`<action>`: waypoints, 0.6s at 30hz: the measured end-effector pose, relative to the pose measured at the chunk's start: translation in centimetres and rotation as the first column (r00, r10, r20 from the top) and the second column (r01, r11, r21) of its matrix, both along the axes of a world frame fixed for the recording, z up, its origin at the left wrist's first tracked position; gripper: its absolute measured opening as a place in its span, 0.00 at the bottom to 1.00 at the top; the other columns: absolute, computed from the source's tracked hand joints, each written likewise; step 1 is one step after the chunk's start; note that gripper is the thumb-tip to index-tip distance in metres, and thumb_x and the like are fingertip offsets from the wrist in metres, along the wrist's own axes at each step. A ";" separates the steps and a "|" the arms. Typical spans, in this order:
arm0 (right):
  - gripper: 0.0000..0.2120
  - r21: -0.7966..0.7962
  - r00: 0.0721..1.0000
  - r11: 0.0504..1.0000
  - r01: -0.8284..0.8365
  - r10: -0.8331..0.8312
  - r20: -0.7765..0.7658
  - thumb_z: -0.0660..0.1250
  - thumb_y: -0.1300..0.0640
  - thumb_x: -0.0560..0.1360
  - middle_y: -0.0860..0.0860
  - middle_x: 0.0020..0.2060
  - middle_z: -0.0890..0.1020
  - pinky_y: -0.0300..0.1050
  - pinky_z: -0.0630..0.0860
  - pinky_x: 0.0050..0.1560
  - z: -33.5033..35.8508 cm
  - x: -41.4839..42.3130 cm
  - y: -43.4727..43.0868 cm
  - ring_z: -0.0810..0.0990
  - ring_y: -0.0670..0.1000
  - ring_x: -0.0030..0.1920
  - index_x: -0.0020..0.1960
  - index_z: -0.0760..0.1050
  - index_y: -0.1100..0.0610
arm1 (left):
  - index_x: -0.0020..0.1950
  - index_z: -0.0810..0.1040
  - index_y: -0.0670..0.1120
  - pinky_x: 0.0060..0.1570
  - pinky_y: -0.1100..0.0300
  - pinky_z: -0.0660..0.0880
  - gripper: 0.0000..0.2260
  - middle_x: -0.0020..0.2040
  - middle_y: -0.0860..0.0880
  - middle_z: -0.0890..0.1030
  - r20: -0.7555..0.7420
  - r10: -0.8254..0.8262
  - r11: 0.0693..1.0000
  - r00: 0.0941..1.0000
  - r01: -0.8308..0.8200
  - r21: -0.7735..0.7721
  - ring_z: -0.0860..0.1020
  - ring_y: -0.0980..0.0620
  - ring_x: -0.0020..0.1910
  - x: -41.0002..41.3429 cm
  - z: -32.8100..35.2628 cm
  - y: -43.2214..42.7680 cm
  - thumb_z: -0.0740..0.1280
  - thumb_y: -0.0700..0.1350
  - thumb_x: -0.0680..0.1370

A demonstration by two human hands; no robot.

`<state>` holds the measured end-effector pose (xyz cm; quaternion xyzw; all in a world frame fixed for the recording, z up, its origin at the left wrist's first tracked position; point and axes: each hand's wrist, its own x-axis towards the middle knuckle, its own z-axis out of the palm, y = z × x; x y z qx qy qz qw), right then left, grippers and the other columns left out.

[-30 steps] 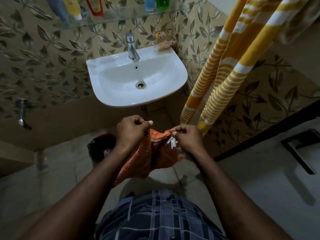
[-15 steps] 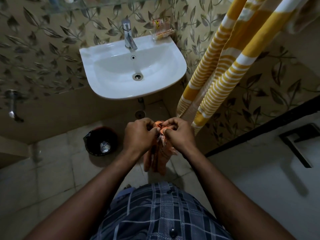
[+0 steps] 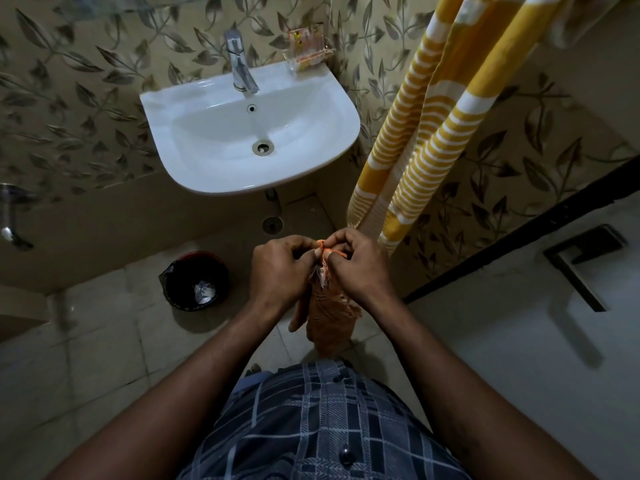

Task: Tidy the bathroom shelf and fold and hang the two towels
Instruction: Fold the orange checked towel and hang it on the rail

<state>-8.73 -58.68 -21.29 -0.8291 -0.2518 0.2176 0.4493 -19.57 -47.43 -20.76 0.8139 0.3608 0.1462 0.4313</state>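
Note:
An orange striped towel (image 3: 329, 320) hangs folded in a narrow strip in front of my waist. My left hand (image 3: 280, 271) and my right hand (image 3: 360, 268) are side by side and both pinch its top corners together, with white fringe showing between them. A yellow and white striped towel (image 3: 426, 133) hangs from above at the right, beside the sink. The glass shelf (image 3: 90, 6) shows only as a sliver at the top left edge.
A white wall sink (image 3: 311, 161) with a chrome tap (image 3: 239, 62) is straight ahead. A black bin (image 3: 195, 280) stands on the tiled floor to the left. A white door with a dark handle (image 3: 581, 261) is at the right.
My hands came together, bringing the orange towel's two corners to meet, so it now hangs as a narrow folded strip. The view tilted down and the shelf left the frame.

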 end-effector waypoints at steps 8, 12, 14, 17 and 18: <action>0.05 0.023 0.999 0.999 0.038 -0.038 0.010 0.77 0.54 0.75 0.45 0.35 0.84 0.35 0.75 0.34 -0.4 -0.6 -0.4 0.83 0.42 0.37 0.45 0.81 0.49 | 0.50 0.87 0.52 0.40 0.67 0.80 0.03 0.43 0.57 0.86 -0.027 -0.033 0.994 0.999 0.035 0.099 0.82 0.64 0.41 -0.4 0.4 -0.4 0.75 0.47 0.79; 0.04 0.033 0.999 0.999 0.033 -0.033 0.008 0.77 0.55 0.75 0.43 0.40 0.85 0.31 0.76 0.36 -0.3 -1.1 -0.4 0.83 0.38 0.41 0.46 0.83 0.50 | 0.51 0.86 0.53 0.43 0.58 0.83 0.03 0.44 0.56 0.85 -0.072 -0.078 0.985 0.994 0.088 0.151 0.82 0.61 0.41 -0.7 0.9 -0.3 0.73 0.46 0.79; 0.03 0.040 0.999 0.999 0.037 -0.037 0.021 0.77 0.56 0.75 0.42 0.39 0.85 0.29 0.74 0.36 0.0 -1.4 -0.3 0.82 0.37 0.41 0.46 0.84 0.51 | 0.51 0.86 0.53 0.42 0.59 0.82 0.03 0.43 0.56 0.85 -0.070 -0.077 0.982 0.995 0.087 0.165 0.82 0.61 0.41 -0.9 1.0 -0.3 0.73 0.46 0.79; 0.03 0.057 0.998 0.997 0.061 -0.062 0.020 0.78 0.57 0.74 0.42 0.39 0.85 0.28 0.74 0.36 0.0 -1.6 -0.1 0.83 0.37 0.41 0.45 0.85 0.51 | 0.51 0.86 0.52 0.39 0.63 0.79 0.03 0.43 0.55 0.85 -0.075 -0.083 0.975 0.994 0.097 0.201 0.81 0.60 0.39 -1.1 1.3 -0.3 0.73 0.46 0.80; 0.03 0.059 0.997 0.996 0.069 -0.071 0.022 0.78 0.57 0.74 0.42 0.39 0.85 0.29 0.75 0.37 0.0 -1.7 -0.1 0.83 0.37 0.41 0.44 0.85 0.50 | 0.52 0.85 0.52 0.39 0.65 0.78 0.03 0.43 0.55 0.85 -0.076 -0.087 0.974 0.993 0.101 0.204 0.81 0.61 0.39 -1.1 1.4 -0.3 0.72 0.46 0.80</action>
